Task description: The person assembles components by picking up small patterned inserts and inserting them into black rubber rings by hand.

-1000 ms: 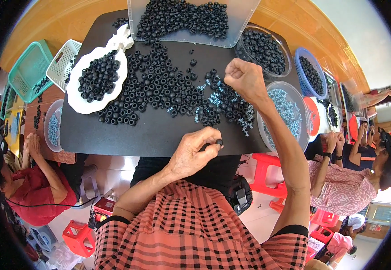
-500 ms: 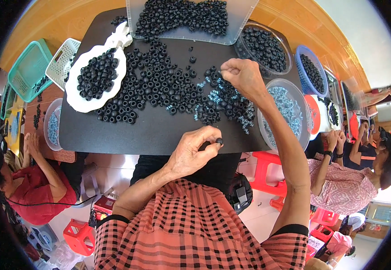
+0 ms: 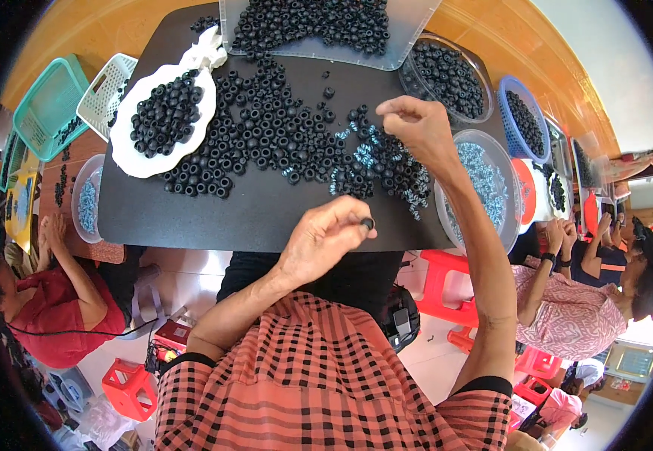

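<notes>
In front of my body, above the table's near edge, my left hand [image 3: 325, 237] is closed around a small round black cap [image 3: 368, 223], whose end shows between thumb and forefinger. My right hand [image 3: 423, 134] reaches out over the right end of a spread of black caps [image 3: 255, 135]. Its fingertips are curled together, and I cannot make out what they pinch. Below and beside it, pale blue coiled springs [image 3: 364, 155] lie mixed among the black pieces. A clear round tub of blue springs [image 3: 516, 184] stands next to my right forearm.
A white scalloped plate [image 3: 127, 161] of black caps lies on the dark table [image 3: 169, 229]. A clear bin [image 3: 409, 37] and a round clear tub [image 3: 484, 113] hold more caps. People sit at both sides. A red stool [image 3: 435, 282] stands below the table's right.
The whole view has shifted slightly. My right hand's fingers have uncurled a little over the pile, and my left hand's fingers have shifted around the black cap.
</notes>
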`<act>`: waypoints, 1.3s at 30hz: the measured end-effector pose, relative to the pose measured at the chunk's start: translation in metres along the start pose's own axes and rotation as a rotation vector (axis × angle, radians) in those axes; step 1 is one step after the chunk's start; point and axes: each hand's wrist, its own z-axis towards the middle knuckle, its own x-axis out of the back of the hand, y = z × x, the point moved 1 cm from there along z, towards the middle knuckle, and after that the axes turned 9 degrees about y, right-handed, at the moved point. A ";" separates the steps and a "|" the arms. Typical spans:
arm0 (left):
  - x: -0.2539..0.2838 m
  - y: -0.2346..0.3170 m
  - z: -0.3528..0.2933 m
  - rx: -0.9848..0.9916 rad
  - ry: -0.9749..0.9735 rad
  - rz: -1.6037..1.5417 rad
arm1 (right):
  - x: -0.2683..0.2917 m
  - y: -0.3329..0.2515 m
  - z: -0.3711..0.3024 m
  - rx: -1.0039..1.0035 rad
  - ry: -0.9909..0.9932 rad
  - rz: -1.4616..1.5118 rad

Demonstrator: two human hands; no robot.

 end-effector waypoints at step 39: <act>0.031 0.000 -0.009 -0.061 0.179 -0.482 | -0.047 -0.014 -0.112 0.105 0.153 0.704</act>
